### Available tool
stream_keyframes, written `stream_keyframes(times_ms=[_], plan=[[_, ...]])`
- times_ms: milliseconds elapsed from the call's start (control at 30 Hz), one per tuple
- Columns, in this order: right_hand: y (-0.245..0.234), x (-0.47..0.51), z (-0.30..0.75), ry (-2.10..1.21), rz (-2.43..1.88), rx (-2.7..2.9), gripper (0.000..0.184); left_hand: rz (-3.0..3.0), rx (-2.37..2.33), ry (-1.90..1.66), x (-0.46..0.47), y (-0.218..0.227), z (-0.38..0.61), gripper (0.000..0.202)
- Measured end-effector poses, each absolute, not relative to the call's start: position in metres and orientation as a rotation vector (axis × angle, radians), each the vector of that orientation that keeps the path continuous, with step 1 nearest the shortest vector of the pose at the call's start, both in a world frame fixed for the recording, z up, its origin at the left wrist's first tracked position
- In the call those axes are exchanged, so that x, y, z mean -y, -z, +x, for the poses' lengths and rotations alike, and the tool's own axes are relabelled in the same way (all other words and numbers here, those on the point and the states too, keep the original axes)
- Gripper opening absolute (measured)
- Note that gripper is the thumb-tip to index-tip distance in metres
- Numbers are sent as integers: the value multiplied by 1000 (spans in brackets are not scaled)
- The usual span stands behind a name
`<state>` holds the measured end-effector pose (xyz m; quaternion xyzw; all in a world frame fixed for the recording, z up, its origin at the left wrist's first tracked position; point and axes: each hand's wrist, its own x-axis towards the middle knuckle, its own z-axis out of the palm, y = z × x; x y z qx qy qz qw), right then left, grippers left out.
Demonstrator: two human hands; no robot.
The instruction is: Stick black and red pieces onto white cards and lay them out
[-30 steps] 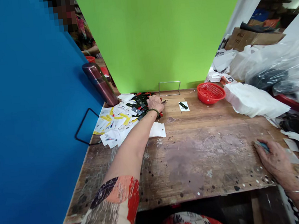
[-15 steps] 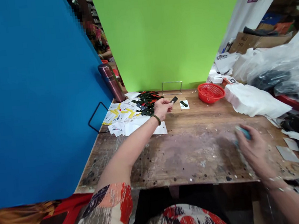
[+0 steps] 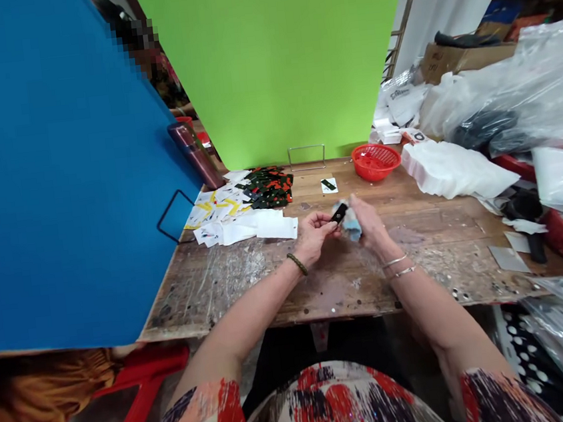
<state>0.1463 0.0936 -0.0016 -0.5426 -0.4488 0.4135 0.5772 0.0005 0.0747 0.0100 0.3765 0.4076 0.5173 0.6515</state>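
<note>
Over the middle of the table, my left hand point(image 3: 317, 235) pinches a small flat black piece point(image 3: 339, 213) by one end. My right hand point(image 3: 369, 224) is closed on a light-blue cloth point(image 3: 352, 228), which is at the far end of the black piece; whether they touch is hard to tell. Up and to the left lies a pile of similar black pieces point(image 3: 266, 189) with some orange-red ones among them. White cards point(image 3: 263, 225) are spread in front of that pile. A single white card point(image 3: 334, 188) has one dark piece lying on it.
A red plastic basket point(image 3: 376, 163) stands at the back right, with a white wrapped stack point(image 3: 451, 169) and plastic bags point(image 3: 525, 91) beyond. A maroon flask point(image 3: 198, 158) leans at the back left. Blue point(image 3: 47, 182) and green point(image 3: 276, 64) panels border the table.
My left hand has drawn the black piece back from near the pile towards me. My right hand has come in from the right with the cloth to meet it.
</note>
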Motion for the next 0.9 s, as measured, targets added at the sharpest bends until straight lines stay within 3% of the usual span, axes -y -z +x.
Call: stream_keyframes(times_ms=[67,167,300,333,400,533,667,833,900], plan=[[5,-91,149,-1010,-1307,1196,61,855,-1004,-1219,-87,-9,-2,30],[5,-106,172,-654,-1646,1422,60,898,-1050,-1176,-107,-7,-10,30],[-7,-159,207,-154,-1852,1828,24,979,-1122,-1077,-130,-2,-22,26],[-10,-174,210,-103,-1827,1943,29,991,-1147,-1061,-135,1,-23,25],[-16,-199,208,-87,-1781,2151,38,999,-1179,-1049,-142,6,-26,23],[-17,-231,186,-190,-1766,2345,35,960,-1179,-1064,-148,16,-32,25],[-11,-234,169,-235,-1791,2324,50,910,-1175,-1080,-148,22,-36,27],[-7,-220,157,-137,-1775,2418,35,906,-1184,-1093,-148,23,-36,26],[-7,-215,153,-80,-1770,2474,37,906,-1184,-1093,-147,22,-36,26]])
